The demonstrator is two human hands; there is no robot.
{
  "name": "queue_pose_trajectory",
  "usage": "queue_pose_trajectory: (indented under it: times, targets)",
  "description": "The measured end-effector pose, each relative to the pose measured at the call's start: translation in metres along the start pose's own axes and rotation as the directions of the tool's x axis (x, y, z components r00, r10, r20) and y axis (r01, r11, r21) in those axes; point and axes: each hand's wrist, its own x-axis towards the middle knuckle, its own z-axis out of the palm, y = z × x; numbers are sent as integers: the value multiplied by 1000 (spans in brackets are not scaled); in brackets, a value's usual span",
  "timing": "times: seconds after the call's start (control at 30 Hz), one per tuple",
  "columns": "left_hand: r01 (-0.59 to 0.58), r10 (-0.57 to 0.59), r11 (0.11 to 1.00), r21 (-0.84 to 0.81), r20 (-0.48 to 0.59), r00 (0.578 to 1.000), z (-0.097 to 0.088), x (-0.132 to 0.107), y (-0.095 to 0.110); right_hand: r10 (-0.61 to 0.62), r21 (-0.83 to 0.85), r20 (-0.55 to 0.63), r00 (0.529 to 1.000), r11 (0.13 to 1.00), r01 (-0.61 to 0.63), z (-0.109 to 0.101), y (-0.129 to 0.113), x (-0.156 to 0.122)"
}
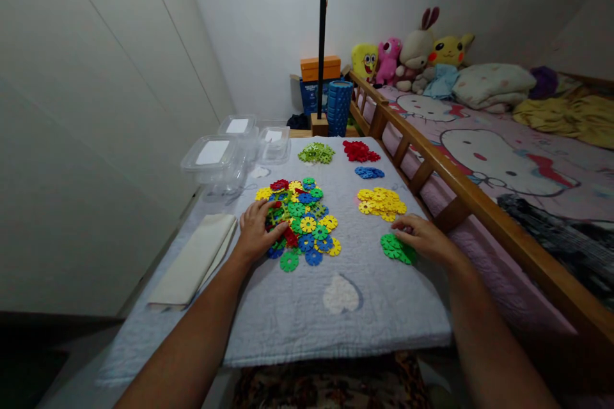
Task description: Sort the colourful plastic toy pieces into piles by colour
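Note:
A mixed pile of flat, notched plastic discs [307, 225] in yellow, green, blue and red lies mid-table. Resting on its left side, my left hand [259, 229] has its thumb and fingers spread, with a red piece by the fingertips. On the right, my right hand [416, 234] is over the edge of a small green disc pile [396, 248], its fingers loosely bent and thumb apart; I see nothing gripped in it. Just beyond are yellow discs [381, 202]. Farther back sit blue discs [369, 172], red pieces [361, 151] and light green pieces [316, 153].
Clear lidded plastic boxes [213, 169] stand at the table's back left. A folded cream cloth [194, 262] lies at the left edge. A wooden bed rail [451, 195] runs along the right side. Behind the table rises a black pole [322, 38] on a wooden block.

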Motion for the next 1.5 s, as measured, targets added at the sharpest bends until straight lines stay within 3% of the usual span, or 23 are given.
queue_pose_trajectory:
  times: [0.17,0.33,0.47,0.57,0.67,0.77,0.9,1.03,1.13,1.23,1.5]
  targets:
    - [1,-1,1000,-8,-11,1000,0,0,0,-83,-107,84,993,990,92,-1,-11,-3]
    - [8,-8,1000,-2,-3,1000,-1,0,3,-146,-187,54,988,970,153,6,-33,9]
    - [4,-4,1000,-6,-7,1000,-2,0,5,-285,-196,141,948,931,309,39,-73,28]
    - [2,-2,1000,-17,-8,1000,-3,-1,5,-323,-238,152,934,905,352,73,-95,40]
    - [8,-9,1000,-22,-5,1000,-3,-1,5,-333,-289,97,938,892,347,98,-101,46]
    - [12,-12,1000,-21,0,1000,-3,-1,5,-315,-316,69,947,893,320,107,-100,47]
    - [3,-3,1000,-14,6,1000,-2,-1,6,-287,-323,50,957,902,287,100,-97,46]
    - [-8,8,1000,-15,-2,1000,-1,-1,5,-224,-306,-37,974,930,202,76,-89,53]
    - [-13,13,1000,-15,-11,1000,0,-1,4,-97,-244,-185,978,969,50,52,-76,64]
    - [-11,10,1000,-7,-13,1000,1,-1,3,46,-195,-303,952,975,-110,35,-61,72]
    - [-1,1,1000,2,3,1000,-1,-1,5,78,-254,-427,901,946,-202,36,-39,75]
